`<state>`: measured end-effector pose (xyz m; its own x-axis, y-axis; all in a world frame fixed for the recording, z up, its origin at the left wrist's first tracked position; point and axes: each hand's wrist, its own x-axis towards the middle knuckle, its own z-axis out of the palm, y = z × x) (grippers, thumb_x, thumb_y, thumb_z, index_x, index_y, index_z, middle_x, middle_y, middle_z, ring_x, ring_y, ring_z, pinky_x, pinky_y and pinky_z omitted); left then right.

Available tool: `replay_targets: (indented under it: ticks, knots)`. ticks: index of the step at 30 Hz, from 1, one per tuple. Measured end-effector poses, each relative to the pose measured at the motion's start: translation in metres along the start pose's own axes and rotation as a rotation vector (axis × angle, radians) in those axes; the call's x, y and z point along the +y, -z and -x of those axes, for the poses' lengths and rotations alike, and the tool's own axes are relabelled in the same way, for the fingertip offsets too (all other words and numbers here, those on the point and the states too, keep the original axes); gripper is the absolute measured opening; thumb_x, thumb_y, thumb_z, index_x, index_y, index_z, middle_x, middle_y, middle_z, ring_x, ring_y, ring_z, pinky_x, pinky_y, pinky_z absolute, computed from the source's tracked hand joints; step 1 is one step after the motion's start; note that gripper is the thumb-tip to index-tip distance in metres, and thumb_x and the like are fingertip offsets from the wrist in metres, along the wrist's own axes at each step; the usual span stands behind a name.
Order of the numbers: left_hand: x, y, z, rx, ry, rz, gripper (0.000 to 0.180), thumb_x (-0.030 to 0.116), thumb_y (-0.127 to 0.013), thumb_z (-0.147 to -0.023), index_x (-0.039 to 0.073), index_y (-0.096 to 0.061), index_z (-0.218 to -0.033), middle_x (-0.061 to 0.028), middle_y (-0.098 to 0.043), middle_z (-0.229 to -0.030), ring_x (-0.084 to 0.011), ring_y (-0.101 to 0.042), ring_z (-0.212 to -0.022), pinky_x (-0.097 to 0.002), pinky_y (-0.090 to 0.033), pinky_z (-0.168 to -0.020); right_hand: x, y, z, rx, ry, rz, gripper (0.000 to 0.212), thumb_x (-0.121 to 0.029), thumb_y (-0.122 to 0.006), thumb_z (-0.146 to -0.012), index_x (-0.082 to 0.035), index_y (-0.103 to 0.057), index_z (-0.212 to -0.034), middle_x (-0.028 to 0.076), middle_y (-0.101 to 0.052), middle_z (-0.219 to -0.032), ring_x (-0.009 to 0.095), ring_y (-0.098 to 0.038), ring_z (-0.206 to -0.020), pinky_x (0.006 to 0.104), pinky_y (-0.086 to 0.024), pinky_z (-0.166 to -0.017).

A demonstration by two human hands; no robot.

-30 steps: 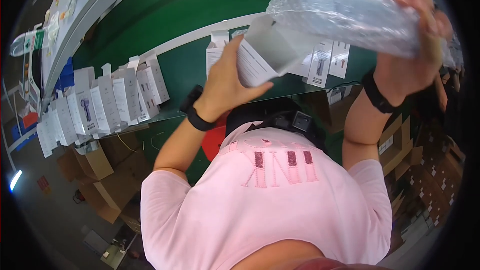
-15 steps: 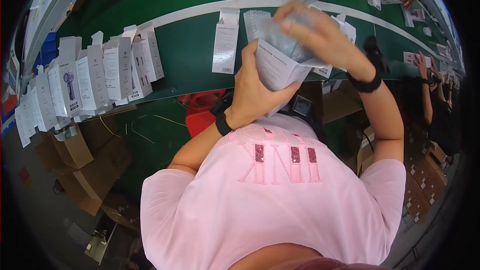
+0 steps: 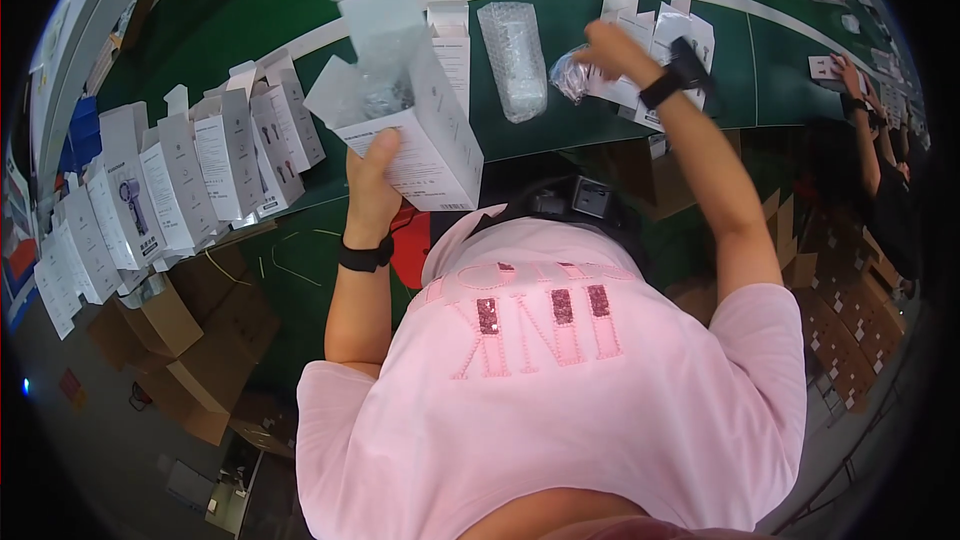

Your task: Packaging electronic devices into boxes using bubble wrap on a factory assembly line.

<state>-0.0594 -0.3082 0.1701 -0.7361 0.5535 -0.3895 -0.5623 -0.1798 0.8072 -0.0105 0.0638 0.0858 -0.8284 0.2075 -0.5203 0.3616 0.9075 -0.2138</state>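
Left hand grips an open white carton; right hand pinches a bubble-wrap pouch over the green conveyor belt.

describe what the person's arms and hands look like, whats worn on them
Both forearms are bare, with no gloves on the left hand or right hand. Each wrist carries a black band: the left wristband is plain, the right wristband looks watch-like. Short pink T-shirt sleeves end above the elbows.

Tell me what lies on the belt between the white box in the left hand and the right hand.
In the head view, a bubble-wrapped bundle lies on the green belt between the white box held by the left hand and the right hand.
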Motion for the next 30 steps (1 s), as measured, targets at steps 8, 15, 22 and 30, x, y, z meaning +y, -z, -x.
replay_targets:
  ticks: [8, 15, 22, 30]
  knots:
    - [0.010, -0.033, 0.008, 0.005, -0.211, -0.083, 0.065, 0.010, -0.075, -0.075, -0.002, -0.043, -0.131, -0.0131, -0.058, -0.117, -0.0221, -0.058, -0.108, -0.0335, -0.045, -0.093, -0.027, -0.100, -0.001, 0.343, -0.216, -0.166, 0.017, -0.010, -0.063, -0.078, -0.005, -0.059, -0.093, 0.019, -0.066, -0.086, 0.038, -0.065, -0.085, 0.0484, -0.050, -0.074]
    - [0.029, -0.073, -0.013, -0.140, -0.350, -0.505, 0.078, 0.029, -0.088, -0.062, 0.000, -0.047, -0.122, -0.0129, -0.062, -0.107, -0.0220, -0.061, -0.097, -0.0358, -0.046, -0.088, -0.098, 0.192, 0.158, 0.708, 0.314, -1.011, 0.013, -0.013, -0.071, -0.084, -0.002, -0.071, -0.093, -0.001, -0.065, -0.079, 0.006, -0.056, -0.069, 0.0224, -0.042, -0.063]
    - [0.034, -0.102, -0.008, -0.265, -0.442, -0.394, 0.078, 0.032, -0.089, -0.060, -0.001, -0.050, -0.118, -0.0116, -0.064, -0.105, -0.0207, -0.061, -0.096, -0.0329, -0.047, -0.079, -0.171, 0.237, 0.199, 0.380, 0.352, -0.404, 0.015, 0.000, -0.078, -0.073, 0.000, -0.067, -0.085, 0.002, -0.064, -0.076, 0.008, -0.054, -0.067, 0.0245, -0.044, -0.061]
    - [0.040, -0.097, 0.006, -0.309, -0.203, -0.285, 0.073, 0.029, -0.088, -0.062, -0.001, -0.052, -0.117, -0.0114, -0.063, -0.105, -0.0185, -0.061, -0.095, -0.0307, -0.047, -0.079, -0.160, 0.248, 0.209, 0.342, 0.665, -0.344, 0.013, -0.005, -0.074, -0.077, 0.000, -0.065, -0.085, 0.004, -0.064, -0.077, 0.011, -0.059, -0.069, 0.0257, -0.045, -0.064]
